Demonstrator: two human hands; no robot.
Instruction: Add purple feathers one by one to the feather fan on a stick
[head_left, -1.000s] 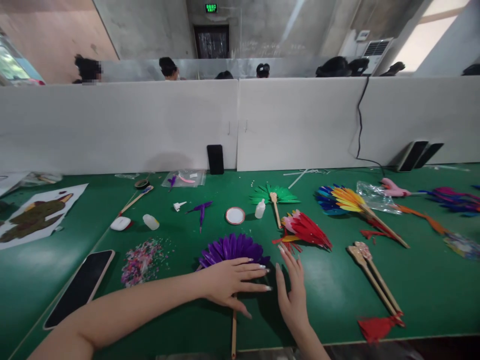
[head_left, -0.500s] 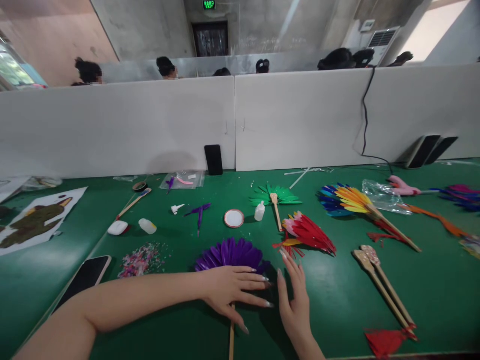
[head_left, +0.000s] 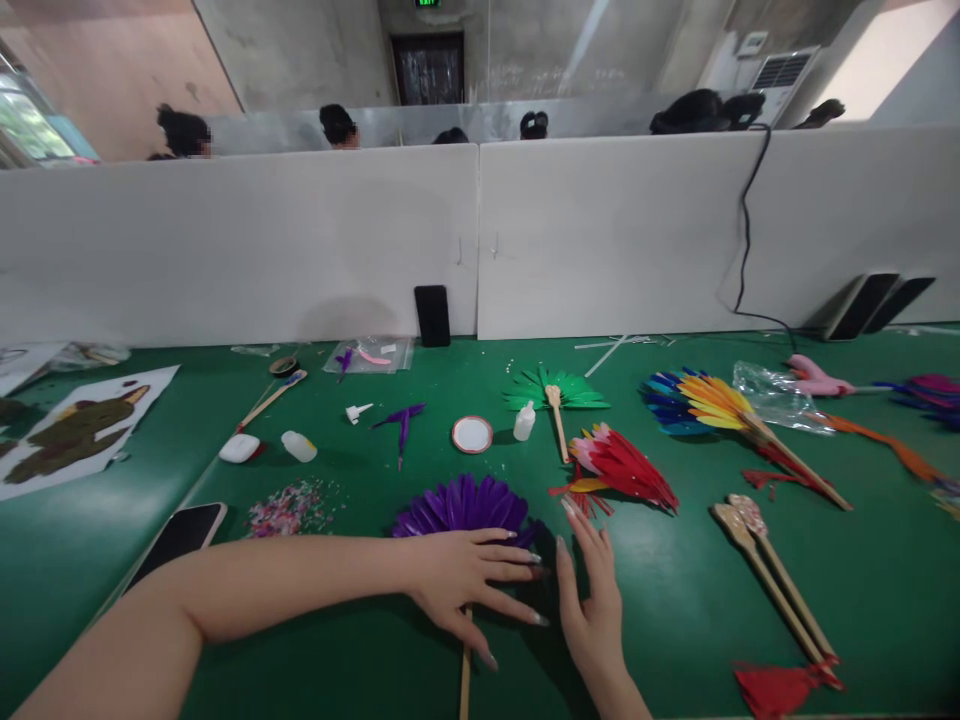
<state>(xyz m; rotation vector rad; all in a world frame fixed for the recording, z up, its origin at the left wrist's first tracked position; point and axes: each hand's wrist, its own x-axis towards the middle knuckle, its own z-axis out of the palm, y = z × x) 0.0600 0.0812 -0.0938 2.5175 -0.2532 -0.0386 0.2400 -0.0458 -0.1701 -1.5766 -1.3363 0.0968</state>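
A purple feather fan (head_left: 465, 507) lies on the green table, its wooden handle (head_left: 465, 670) pointing toward me. My left hand (head_left: 472, 582) rests flat across the base of the feathers, fingers spread, hiding the fan's centre. Just right of the fan, my right hand (head_left: 591, 590) is held with fingers stretched and thumb apart, nothing in it. Beyond its fingertips lies a red and pink feather fan (head_left: 622, 467). A small white squeeze bottle (head_left: 524, 422) and a round white dish with a red rim (head_left: 472, 434) stand behind the purple fan.
Colourful sequins (head_left: 292, 510) and a phone (head_left: 180, 540) lie left. A green fan (head_left: 555, 390), a blue-yellow fan (head_left: 705, 400) and two wooden handles with a red tassel (head_left: 776, 570) are spread rightward. Purple pieces (head_left: 403, 430) lie mid-table. A white partition (head_left: 240, 250) closes off the back.
The camera view has tilted slightly down and shifted a little. Both hands keep nearly the same pose and place by the purple fan.
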